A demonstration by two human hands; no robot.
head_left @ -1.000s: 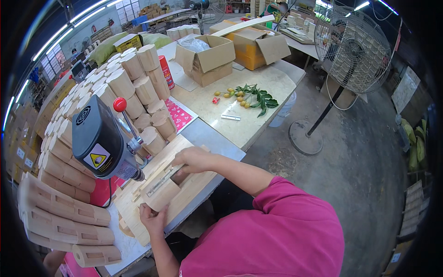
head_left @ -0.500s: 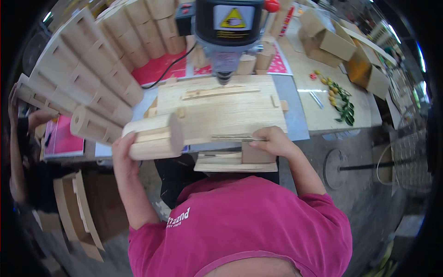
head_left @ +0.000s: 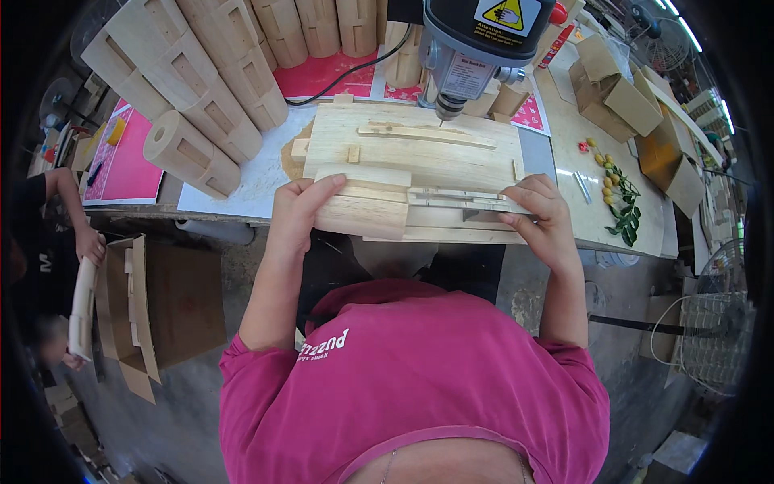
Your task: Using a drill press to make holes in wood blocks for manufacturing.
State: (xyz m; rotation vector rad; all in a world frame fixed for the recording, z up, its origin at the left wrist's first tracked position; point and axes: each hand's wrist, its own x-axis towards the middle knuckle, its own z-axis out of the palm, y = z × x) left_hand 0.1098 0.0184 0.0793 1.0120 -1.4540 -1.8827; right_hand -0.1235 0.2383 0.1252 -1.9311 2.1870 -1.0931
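Note:
My left hand (head_left: 297, 211) grips a pale wooden cylinder (head_left: 367, 214) by its left end, thumb on top, at the front edge of the wooden base board (head_left: 334, 145). A lengthwise groove or seam runs along the cylinder's upper side. Between the fingers and thumb of my right hand (head_left: 542, 216) is a thin pale slotted strip (head_left: 463, 199), whose left end meets the cylinder's right end. Whether the strip goes into the cylinder cannot be made out. Below the strip, a wooden ledge (head_left: 468, 235) shows along the board's front. A drill press (head_left: 476, 60) stands beyond the board.
Several wooden cylinders with rectangular cutouts (head_left: 193, 153) stand or lean at the left. A black cable (head_left: 347, 81) crosses the table. Cardboard boxes (head_left: 613, 97) and a fruit sprig (head_left: 617, 194) are at the right. On the far left, another person's hand (head_left: 90, 244) holds a pale piece above an open carton (head_left: 177, 298).
My left hand has brought the cylinder rightward and turned it, so it now meets the strip. My right hand has raised the strip. The view has shifted; the other person has moved lower.

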